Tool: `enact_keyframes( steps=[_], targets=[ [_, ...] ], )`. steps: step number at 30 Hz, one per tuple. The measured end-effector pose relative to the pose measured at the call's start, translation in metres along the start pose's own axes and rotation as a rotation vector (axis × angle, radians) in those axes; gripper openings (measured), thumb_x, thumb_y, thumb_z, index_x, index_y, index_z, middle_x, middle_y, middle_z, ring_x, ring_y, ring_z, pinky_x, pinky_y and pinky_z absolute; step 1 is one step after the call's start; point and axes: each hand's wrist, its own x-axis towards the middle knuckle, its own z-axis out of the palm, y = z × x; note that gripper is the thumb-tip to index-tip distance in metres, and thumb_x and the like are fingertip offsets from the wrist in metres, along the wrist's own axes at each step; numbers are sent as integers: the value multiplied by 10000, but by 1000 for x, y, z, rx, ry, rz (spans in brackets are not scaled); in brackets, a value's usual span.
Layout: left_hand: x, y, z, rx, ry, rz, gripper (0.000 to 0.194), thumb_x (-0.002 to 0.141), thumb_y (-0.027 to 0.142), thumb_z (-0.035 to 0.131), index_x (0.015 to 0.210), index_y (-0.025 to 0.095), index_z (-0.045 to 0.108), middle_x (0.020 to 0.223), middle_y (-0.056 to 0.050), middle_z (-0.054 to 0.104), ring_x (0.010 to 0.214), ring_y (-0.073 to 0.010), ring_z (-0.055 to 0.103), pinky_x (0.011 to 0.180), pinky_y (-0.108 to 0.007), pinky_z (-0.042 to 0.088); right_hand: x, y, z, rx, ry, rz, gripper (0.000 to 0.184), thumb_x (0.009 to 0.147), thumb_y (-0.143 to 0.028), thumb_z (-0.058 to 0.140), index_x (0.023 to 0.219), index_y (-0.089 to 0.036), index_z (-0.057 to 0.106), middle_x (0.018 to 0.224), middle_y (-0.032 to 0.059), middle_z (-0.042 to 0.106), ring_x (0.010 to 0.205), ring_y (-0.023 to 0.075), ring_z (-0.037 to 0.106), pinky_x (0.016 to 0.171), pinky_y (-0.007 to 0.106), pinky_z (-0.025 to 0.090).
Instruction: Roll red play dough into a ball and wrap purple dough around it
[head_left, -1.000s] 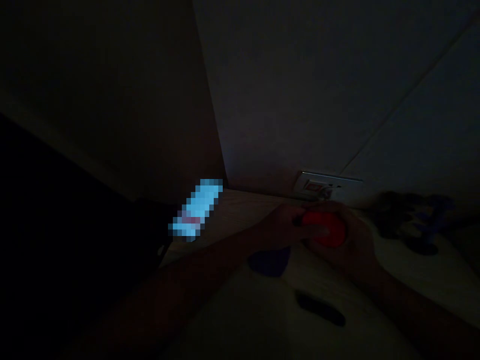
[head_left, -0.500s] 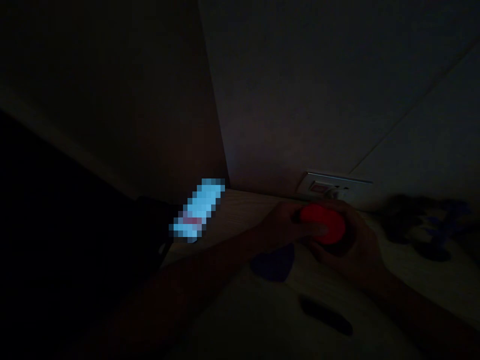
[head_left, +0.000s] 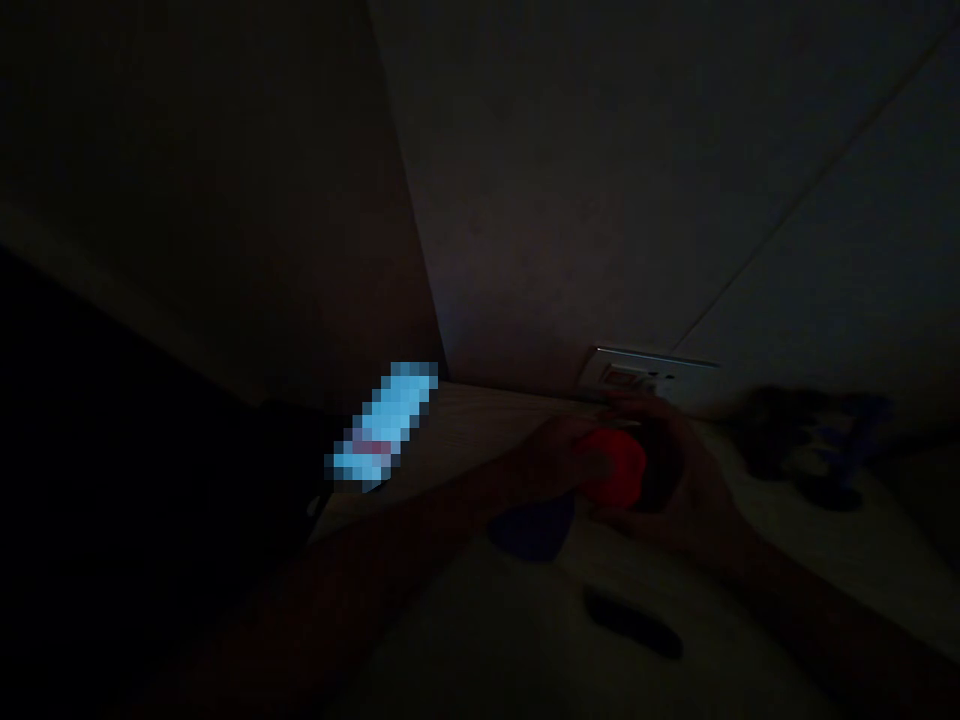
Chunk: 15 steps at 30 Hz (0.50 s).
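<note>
In a very dark room, a round thing glowing red [head_left: 619,470] is between my two hands, its kind too dim to make out. My left hand [head_left: 551,450] grips it from the left, a finger lying across the lit face. Around its dark right side [head_left: 664,465] curves my right hand [head_left: 709,490], with the fingers at the top and the thumb side below. A blue-purple flat piece [head_left: 532,528] lies on the pale surface under my left wrist. Closer to me is a dark elongated object [head_left: 634,622], also lying flat.
A bright blurred-out screen, perhaps a phone [head_left: 386,425], leans at the left near the corner. On the wall [head_left: 525,200] behind is a socket plate [head_left: 649,372] with a switch. Dark and blue shapes [head_left: 810,445] stand at the right, unclear in the gloom.
The red face has shifted left and turned, and more of the dark side shows by my right hand. The whole view has swung slightly, and the scene looks dimmer.
</note>
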Motion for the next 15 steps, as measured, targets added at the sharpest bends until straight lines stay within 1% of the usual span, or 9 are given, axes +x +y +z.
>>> enact_keyframes(
  steps=[1,2,3,4,6,8,10,13,15],
  targets=[
    [-1,2,0,8,-10,5,169,664,259,781,670,133,669,631,-4,585,603,-121,482,550,-245,383,0,-1,0,-38,-38,-19,830,641,-483,927,1355,-341,529,1352,96,605,1208,350,636,986,525,571],
    [-1,4,0,9,-20,9,227,657,303,818,692,127,677,641,0,585,603,-118,477,544,-241,375,1,-1,0,-87,-75,-60,783,662,-469,920,1341,-329,556,1370,100,609,1246,358,618,1012,536,552],
    [-1,5,0,9,-24,11,273,657,338,839,746,125,694,672,-1,604,612,-119,490,553,-240,387,2,-2,0,-115,-66,-92,725,662,-458,926,1292,-317,596,1350,98,628,1246,356,620,1013,533,547],
    [-1,5,1,19,17,17,299,654,353,849,776,124,699,692,1,617,623,-118,506,565,-235,393,3,-1,-1,-122,-33,-101,679,666,-450,929,1250,-303,616,1312,98,646,1215,344,637,998,523,553],
    [0,6,3,37,64,5,320,675,371,840,829,122,711,742,-10,646,671,-132,547,611,-243,421,4,0,-1,-124,39,-78,598,682,-455,925,1173,-287,628,1247,97,661,1153,319,659,966,507,565],
    [1,5,4,46,120,26,332,703,382,812,893,126,719,806,-24,672,736,-153,579,675,-264,451,5,3,-1,-119,62,-67,620,660,-476,937,1157,-283,621,1236,99,653,1157,316,651,981,513,554],
    [2,5,4,96,157,50,327,729,381,773,926,128,714,837,-29,673,760,-160,575,704,-274,453,5,5,-1,-64,57,-54,644,639,-492,947,1147,-283,611,1273,101,631,1203,317,629,1012,513,537],
    [1,5,4,228,120,80,308,741,357,725,948,131,701,855,-29,662,763,-164,555,707,-281,444,6,7,-1,42,17,-11,701,639,-513,939,1198,-284,583,1334,108,592,1239,314,613,1003,484,547],
    [1,5,3,305,77,103,281,748,351,701,930,137,691,861,-31,658,776,-173,554,719,-290,450,7,8,-1,34,-39,-17,777,650,-519,928,1293,-286,560,1345,115,591,1255,319,603,1025,493,534]
  ],
)
